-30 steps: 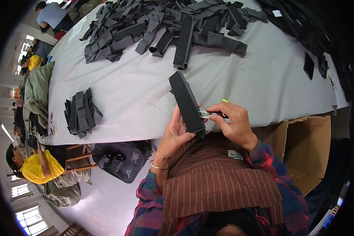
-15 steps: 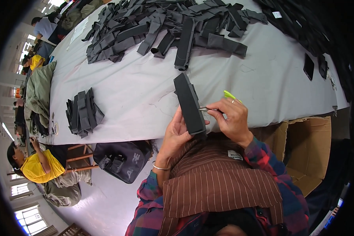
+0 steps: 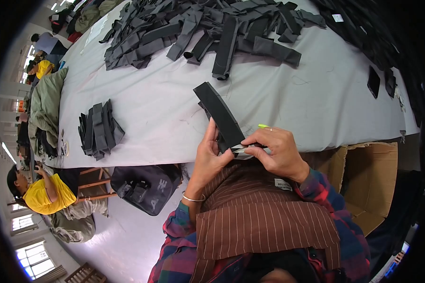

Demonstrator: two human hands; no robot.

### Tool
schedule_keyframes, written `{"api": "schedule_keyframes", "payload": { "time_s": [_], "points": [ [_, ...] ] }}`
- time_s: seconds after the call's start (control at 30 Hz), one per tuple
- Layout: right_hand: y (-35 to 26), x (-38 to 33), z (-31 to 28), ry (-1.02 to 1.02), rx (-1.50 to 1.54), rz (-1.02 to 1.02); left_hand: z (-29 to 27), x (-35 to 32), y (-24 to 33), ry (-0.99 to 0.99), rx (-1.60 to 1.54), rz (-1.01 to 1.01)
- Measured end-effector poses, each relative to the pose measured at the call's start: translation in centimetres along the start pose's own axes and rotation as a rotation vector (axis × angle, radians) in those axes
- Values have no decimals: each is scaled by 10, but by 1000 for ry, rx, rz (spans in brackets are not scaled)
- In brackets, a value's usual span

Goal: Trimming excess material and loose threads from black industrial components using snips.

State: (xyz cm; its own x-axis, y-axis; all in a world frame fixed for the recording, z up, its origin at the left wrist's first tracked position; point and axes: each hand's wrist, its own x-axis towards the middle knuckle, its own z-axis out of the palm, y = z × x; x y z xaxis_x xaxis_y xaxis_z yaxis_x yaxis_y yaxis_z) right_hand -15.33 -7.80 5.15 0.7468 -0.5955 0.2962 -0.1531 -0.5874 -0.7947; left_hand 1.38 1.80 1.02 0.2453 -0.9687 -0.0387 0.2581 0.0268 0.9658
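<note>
A folded dark grey fabric strip [image 3: 220,115] tilts up and away over the table's near edge. My left hand [image 3: 208,154] is closed round its near end, thumb in front. My right hand [image 3: 279,152] grips small thread snips [image 3: 240,150]. Their metal blades touch or nearly touch the near end of the strip, by my left thumb. A yellow-green part shows above my right fingers; most of the snips is hidden in the hand.
Many similar strips [image 3: 174,35] lie heaped on the pale-covered table [image 3: 151,99]. A smaller stack [image 3: 100,129] sits left. A dark phone [image 3: 373,82] lies right, above an open cardboard box [image 3: 370,179]. A black bag [image 3: 144,188] and a seated person [image 3: 49,193] are at lower left.
The strip's far end has swung left, so it leans more. My right hand has brought the snips down and slightly left, from the strip's side to its near end.
</note>
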Motion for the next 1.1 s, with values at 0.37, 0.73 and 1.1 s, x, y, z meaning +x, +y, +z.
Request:
{"api": "schedule_keyframes", "payload": {
  "time_s": [0.37,0.73,1.1],
  "points": [
    [1,5,0,46,-47,-24,2,-1,-2,34,44,8],
    [16,21,20,113,103,69,3,0,-10,412,276,165],
    [26,55,1,203,645,370,-13,5,22,30,744,322]
  ]
}}
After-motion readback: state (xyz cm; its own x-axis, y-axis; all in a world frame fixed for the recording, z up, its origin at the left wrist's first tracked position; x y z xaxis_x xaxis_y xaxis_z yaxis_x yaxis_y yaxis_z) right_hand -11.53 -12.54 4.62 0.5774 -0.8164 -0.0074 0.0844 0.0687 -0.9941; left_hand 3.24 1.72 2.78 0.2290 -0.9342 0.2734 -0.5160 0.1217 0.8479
